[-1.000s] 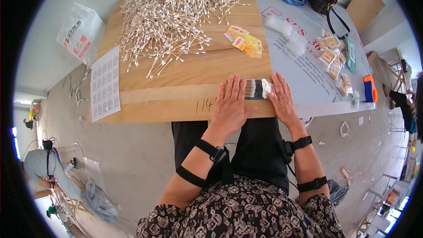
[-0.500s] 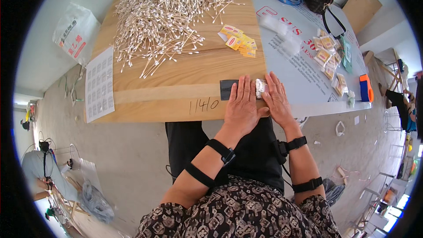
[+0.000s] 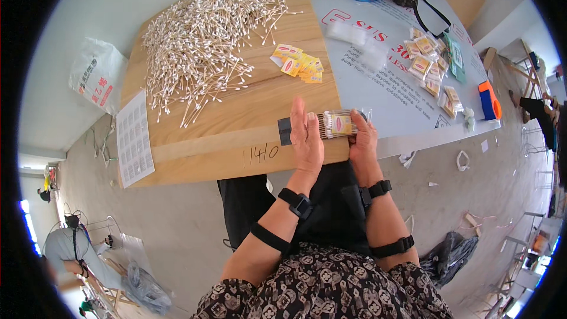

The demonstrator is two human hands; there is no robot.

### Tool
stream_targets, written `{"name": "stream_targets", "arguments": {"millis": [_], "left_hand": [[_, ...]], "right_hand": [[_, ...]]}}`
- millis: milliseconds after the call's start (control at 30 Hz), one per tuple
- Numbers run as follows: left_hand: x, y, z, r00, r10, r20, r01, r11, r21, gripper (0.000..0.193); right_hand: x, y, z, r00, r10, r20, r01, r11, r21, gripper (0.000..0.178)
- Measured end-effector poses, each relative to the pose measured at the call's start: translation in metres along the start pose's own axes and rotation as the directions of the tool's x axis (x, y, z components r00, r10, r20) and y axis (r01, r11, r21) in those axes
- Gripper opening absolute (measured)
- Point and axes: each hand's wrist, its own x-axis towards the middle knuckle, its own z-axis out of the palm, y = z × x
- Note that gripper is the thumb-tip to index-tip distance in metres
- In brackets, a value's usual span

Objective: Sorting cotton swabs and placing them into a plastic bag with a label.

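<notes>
Cotton-swab packet [image 3: 339,124] needed even support. Right hand [image 3: 364,140] gripped one end; left hand [image 3: 308,146], flat-fingered, flanked the other.

Handwritten digits [image 3: 259,156] marked the wooden worktop [image 3: 207,164], red and black lettering the grey surface [image 3: 407,130] and white bag [image 3: 97,77], and red oval labels [image 3: 290,67] the yellow cards [image 3: 309,70] and swab packet [image 3: 339,124].

You wear a black shirt [image 3: 322,286] with pale pattern.
Your arm straps [image 3: 271,238] are plain black. The swab bundle [image 3: 331,116] has white tips, and its label [image 3: 342,124] is yellow with a red oval. The table [image 3: 201,165] is light brown with wood grain; the loose cards [image 3: 307,65] are yellow and red.
</notes>
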Motion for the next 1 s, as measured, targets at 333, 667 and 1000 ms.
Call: {"name": "stream_targets", "arguments": {"millis": [333,667,1000], "left_hand": [[-0.004,-0.007,0.026,0.996,-0.091,0.016,0.091,0.937,-0.337,0.057],[-0.013,-0.008,0.015,0.993,-0.065,0.095,0.099,0.899,-0.426,0.062],[-0.011,-0.006,0.029,0.992,-0.073,0.099,0.112,0.869,-0.481,0.063]], "right_hand": [[-0.003,0.001,0.006,0.993,-0.114,-0.004,0.114,0.992,-0.047,0.019],[-0.036,-0.068,0.002,0.495,-0.428,0.756,0.76,-0.21,-0.616,0.071],[-0.004,-0.082,0.025,0.49,0.082,0.868,0.855,-0.242,-0.459,0.049]]}}
